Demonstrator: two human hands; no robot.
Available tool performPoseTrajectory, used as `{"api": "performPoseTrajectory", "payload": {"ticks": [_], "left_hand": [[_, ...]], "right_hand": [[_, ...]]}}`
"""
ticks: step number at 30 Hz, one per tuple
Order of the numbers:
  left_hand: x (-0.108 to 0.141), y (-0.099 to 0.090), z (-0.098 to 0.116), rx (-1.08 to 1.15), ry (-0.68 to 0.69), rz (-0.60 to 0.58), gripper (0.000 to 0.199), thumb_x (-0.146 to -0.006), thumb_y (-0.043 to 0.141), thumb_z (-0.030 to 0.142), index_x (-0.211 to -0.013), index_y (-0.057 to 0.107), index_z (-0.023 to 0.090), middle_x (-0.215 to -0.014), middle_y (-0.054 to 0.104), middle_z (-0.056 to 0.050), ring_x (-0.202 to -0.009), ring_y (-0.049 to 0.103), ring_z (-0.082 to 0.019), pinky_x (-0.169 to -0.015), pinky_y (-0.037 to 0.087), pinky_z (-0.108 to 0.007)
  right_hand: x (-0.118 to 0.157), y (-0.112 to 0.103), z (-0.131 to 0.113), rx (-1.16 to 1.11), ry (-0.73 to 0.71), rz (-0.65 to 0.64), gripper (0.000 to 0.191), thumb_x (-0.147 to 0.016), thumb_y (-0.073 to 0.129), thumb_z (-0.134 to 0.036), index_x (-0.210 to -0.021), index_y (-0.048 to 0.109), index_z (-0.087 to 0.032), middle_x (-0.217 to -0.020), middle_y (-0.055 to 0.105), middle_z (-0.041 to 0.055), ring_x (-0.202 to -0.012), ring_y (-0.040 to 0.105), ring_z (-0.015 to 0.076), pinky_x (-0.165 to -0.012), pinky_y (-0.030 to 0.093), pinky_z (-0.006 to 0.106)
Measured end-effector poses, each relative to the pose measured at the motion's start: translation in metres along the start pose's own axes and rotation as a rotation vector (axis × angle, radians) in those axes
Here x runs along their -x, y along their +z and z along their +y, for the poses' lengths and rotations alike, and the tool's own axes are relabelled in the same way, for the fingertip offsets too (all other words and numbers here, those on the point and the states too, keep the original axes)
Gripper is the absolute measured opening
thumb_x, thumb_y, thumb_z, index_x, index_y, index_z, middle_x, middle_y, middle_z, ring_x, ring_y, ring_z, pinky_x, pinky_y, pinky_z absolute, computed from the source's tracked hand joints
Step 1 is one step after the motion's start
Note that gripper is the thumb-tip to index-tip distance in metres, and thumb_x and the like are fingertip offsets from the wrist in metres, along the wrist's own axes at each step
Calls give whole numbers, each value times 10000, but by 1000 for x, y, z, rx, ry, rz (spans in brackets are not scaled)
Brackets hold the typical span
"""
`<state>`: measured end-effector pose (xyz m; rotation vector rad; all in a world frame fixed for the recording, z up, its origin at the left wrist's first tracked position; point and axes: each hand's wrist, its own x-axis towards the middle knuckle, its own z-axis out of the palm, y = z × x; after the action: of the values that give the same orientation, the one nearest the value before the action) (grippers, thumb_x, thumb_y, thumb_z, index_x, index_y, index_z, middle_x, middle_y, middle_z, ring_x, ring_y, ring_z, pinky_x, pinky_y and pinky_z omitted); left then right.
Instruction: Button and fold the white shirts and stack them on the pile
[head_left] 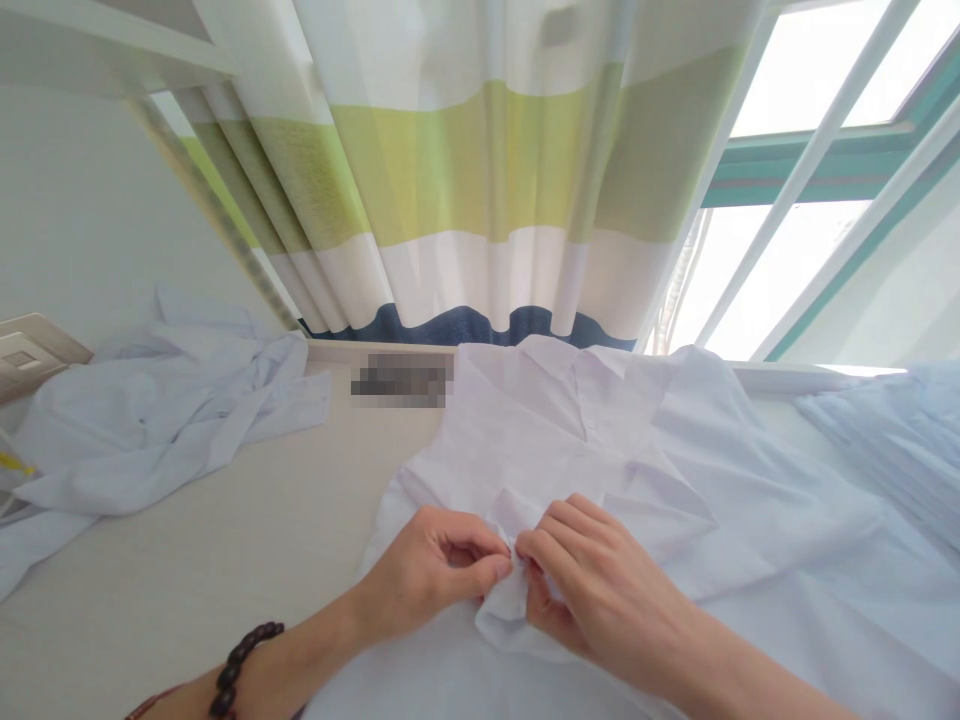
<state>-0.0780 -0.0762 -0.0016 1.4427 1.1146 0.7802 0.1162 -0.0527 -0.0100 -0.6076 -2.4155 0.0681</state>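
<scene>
A white collared shirt (pixel 517 420) lies spread on the table, its collar toward the window. My left hand (pixel 442 560), with a dark beaded bracelet (pixel 240 660) on the wrist, pinches the shirt's front between thumb and forefinger. Close beside it, my right hand (pixel 592 580) grips the same bunched fabric with its fingers curled down. The fingertips almost meet over a raised fold of cloth. Whether a button sits between them I cannot make out.
Another white garment (pixel 172 420) lies crumpled on the left of the pale table (pixel 300 530), near a wall switch (pixel 37 350). Folded white clothes (pixel 892 430) are stacked at the right. Behind hang striped curtains (pixel 487 170) beside a barred window (pixel 810 170). A pixelated patch (pixel 403 381) hides something near the back edge.
</scene>
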Motion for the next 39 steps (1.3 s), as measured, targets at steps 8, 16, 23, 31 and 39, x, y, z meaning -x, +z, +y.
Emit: {"api": "performPoseTrajectory", "payload": {"ticks": [8, 16, 23, 31, 39], "left_hand": [[-1, -2, -5, 98, -66, -36, 162, -792, 637, 269, -730, 597, 125, -618, 546, 27, -572, 499, -83, -559, 412, -190], [4, -3, 12, 63, -169, -51, 488, -816, 574, 385, -1216, 340, 233, -822, 531, 28, -646, 543, -115, -559, 426, -220], [28, -21, 20, 11, -260, -5, 604, -826, 538, 302, -1337, 217, 277, -923, 632, -13, -710, 614, -161, -617, 463, -259], [34, -44, 28, 7, -414, 35, 854, -831, 560, 528, -1453, 21, 298, -811, 629, 15, -675, 621, -168, -658, 482, -297], [16, -49, 34, -68, -374, 46, 886, -712, 695, 328, -1428, 175, 297, -1096, 650, -48, -970, 631, -248, -779, 514, -325]], "right_hand": [[-1, -9, 4, -66, 39, -120, 131, -851, 466, -92, -810, 568, -164, -642, 545, 2, -593, 464, 149, -587, 367, 287], [5, -54, 27, -105, 194, -313, 338, -903, 545, -336, -1210, 471, -216, -1196, 555, 83, -1050, 537, 218, -872, 471, 402], [59, -81, 77, 49, 371, -400, 648, -869, 500, -548, -1434, 268, -332, -1473, 356, 68, -1315, 382, 273, -1010, 427, 478], [88, -77, 103, 73, 456, -430, 765, -848, 468, -608, -1487, 201, -283, -1530, 283, 71, -1371, 301, 304, -1066, 371, 484], [86, -77, 94, 146, 573, -331, 748, -901, 279, -618, -1491, 196, -165, -1526, 275, 101, -1375, 296, 278, -1095, 318, 483]]}}
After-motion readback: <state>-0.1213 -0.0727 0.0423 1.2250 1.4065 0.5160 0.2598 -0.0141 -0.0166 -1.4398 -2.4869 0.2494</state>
